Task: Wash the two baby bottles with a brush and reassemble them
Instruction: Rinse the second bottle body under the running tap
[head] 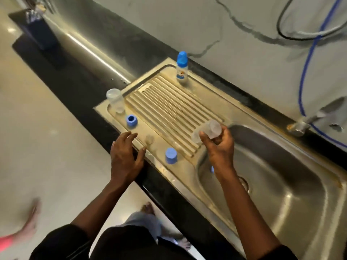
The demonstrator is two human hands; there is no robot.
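Head view: R hand is gripping a clear bottle, tilting it by the sink, prob. draining. L hand is hovering, fingers spread, holding nothing, near teat, ring, cap, all drying on drainboard pre-reassembly.

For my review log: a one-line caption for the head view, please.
Right hand holds a clear bottle beside the sink; left hand hovers open near a blue cap.
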